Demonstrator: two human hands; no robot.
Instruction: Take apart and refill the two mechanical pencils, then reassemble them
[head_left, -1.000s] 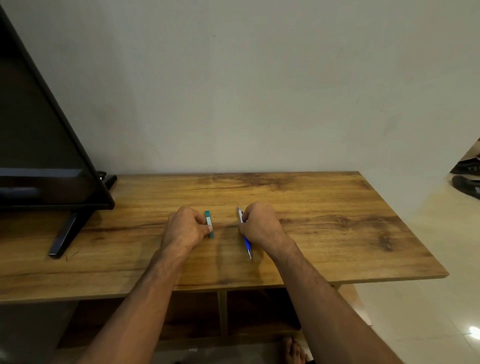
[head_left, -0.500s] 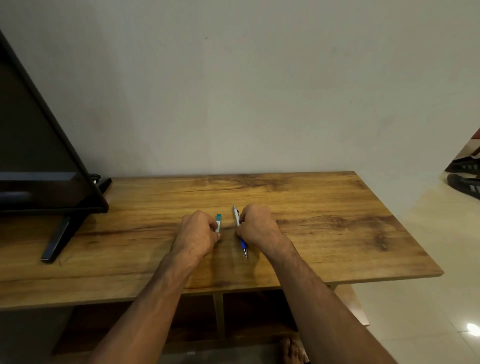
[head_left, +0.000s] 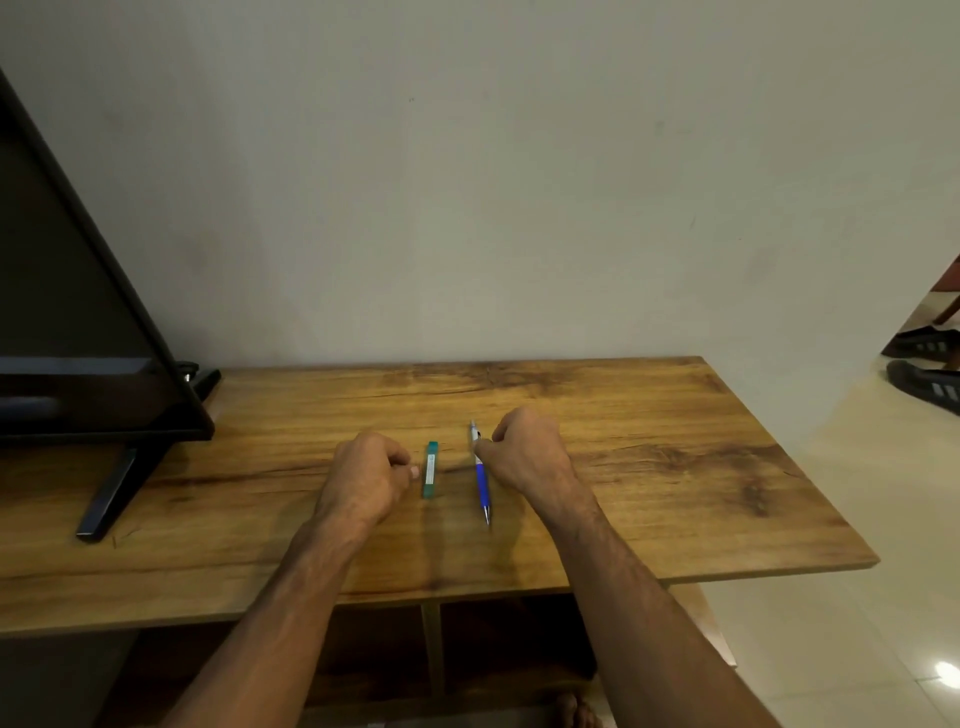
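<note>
A blue and silver mechanical pencil (head_left: 483, 480) lies on the wooden table (head_left: 649, 467), tip pointing toward me. My right hand (head_left: 524, 452) rests just right of it, thumb and forefinger pinched on its silver upper end. A slim green lead case (head_left: 430, 469) lies flat to the left of the pencil. My left hand (head_left: 369, 478) sits left of the case with fingers curled, a small gap between them and the case, holding nothing. Only one pencil is in view.
A black TV (head_left: 78, 312) on a slanted stand foot (head_left: 111, 493) occupies the table's left end. The wall runs along the table's far edge. Open shelves lie under the table. Dark sandals (head_left: 924, 374) sit on the tiled floor at the right.
My left hand has let go of the green case and drawn back to the left. My right hand has shifted right, uncovering most of the pencil, which now lies flat.
</note>
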